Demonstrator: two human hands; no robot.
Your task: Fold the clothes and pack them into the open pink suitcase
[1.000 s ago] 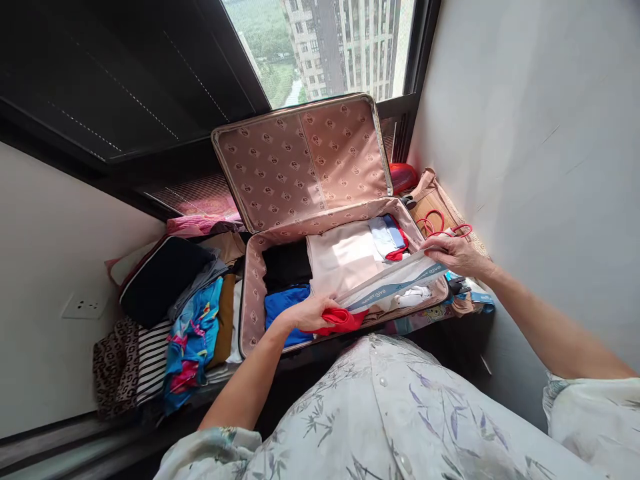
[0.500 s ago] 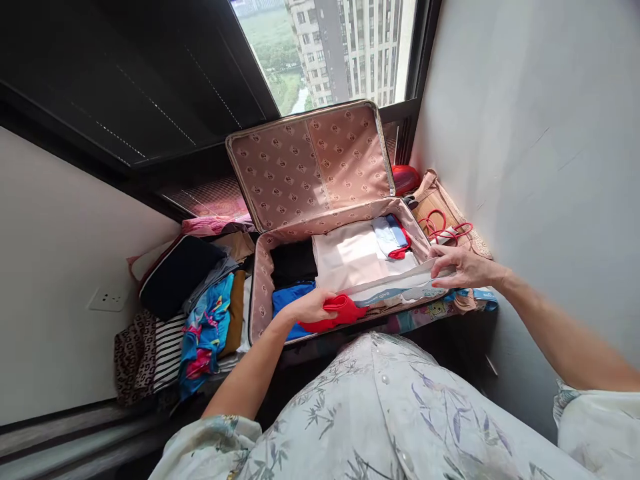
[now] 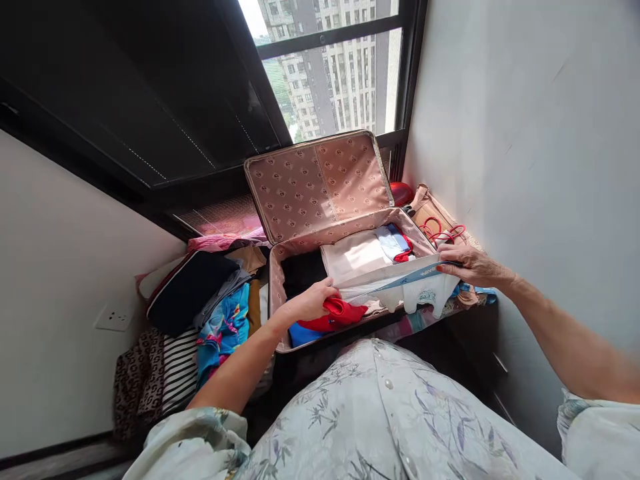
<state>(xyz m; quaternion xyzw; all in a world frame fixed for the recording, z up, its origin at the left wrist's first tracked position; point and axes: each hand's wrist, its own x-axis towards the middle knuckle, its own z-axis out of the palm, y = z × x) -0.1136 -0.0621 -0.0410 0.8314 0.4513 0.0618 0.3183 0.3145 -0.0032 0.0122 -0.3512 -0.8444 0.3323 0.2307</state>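
In front of me lies an open suitcase (image 3: 277, 270) with a patterned pink lining. A white garment (image 3: 400, 292) with a blue printed band is stretched over its near side. My left hand (image 3: 311, 301) pinches one end of it, right above a bundled red cloth (image 3: 344, 315). At the suitcase's right corner, my right hand (image 3: 467, 264) grips the other end between thumb and fingers. Inside are a folded pale pink cloth (image 3: 350, 257), a light blue and red folded garment (image 3: 393, 243), black clothing (image 3: 303, 270) and blue fabric (image 3: 304, 335).
Piled clothes stand left of the suitcase, among them a dark navy bundle (image 3: 190, 287), striped cloth (image 3: 180, 367) and leopard-print cloth (image 3: 140, 383). A red cord (image 3: 434, 230) lies on the right beside the wall (image 3: 525, 167). The lid (image 3: 300, 193) leans towards the window.
My right hand has spread the white garment further, so more of its hanging front and blue band shows. The left hand stays by the red cloth. My view has tilted up slightly.
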